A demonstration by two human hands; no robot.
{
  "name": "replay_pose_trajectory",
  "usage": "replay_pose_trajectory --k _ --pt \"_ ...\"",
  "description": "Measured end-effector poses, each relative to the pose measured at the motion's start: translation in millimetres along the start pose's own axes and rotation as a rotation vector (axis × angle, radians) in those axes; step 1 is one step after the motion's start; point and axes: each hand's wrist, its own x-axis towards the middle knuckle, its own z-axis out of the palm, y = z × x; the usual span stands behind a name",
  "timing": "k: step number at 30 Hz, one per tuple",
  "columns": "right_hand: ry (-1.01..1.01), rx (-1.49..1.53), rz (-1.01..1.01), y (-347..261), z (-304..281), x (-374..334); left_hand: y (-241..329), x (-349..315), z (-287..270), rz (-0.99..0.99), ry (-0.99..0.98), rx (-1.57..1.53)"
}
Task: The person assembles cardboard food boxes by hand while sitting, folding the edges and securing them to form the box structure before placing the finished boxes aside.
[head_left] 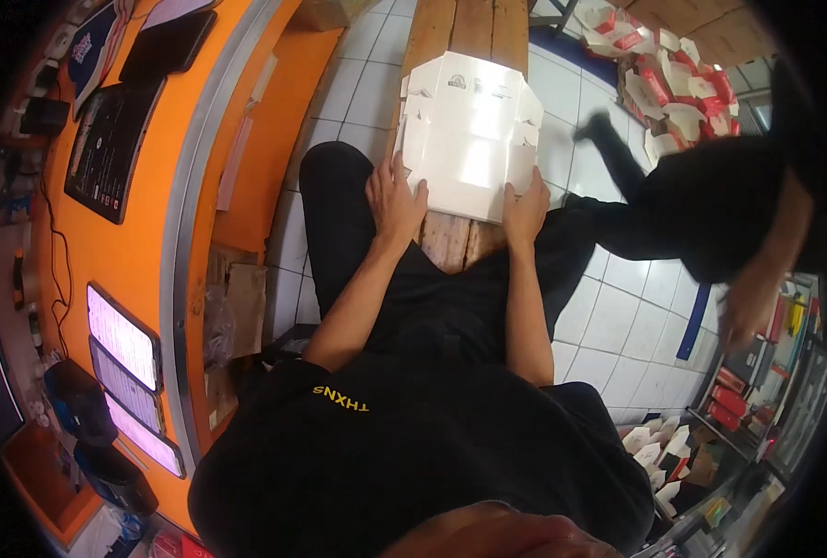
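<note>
A white, unfolded cardboard box blank with creases, cut side flaps and a small dark print lies over a wooden bench in front of me. It may be a stack of several sheets; I cannot tell. My left hand grips its near left corner, the thumb by the side edge and the fingers at the flap. At the near right corner my right hand holds the edge, fingers along the side. The undersides of the cardboard and some fingertips are hidden.
An orange counter on the left bears several lit phones and a black laptop-like panel. At right, another person in black stands or walks near piled red and white boxes. More boxes lie at lower right.
</note>
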Motion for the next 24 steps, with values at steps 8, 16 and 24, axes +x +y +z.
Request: replay_pose_trajectory --k 8,16,24 --pt "-0.147 0.322 0.169 -10 -8 9 4 23 -3 0.166 0.053 -0.214" --pt "-0.275 -0.240 -0.215 -15 -4 -14 9 4 11 0.208 -0.166 0.042" --pt "-0.255 -0.307 -0.183 -25 -13 -11 73 45 -4 0.256 -0.021 -0.121"
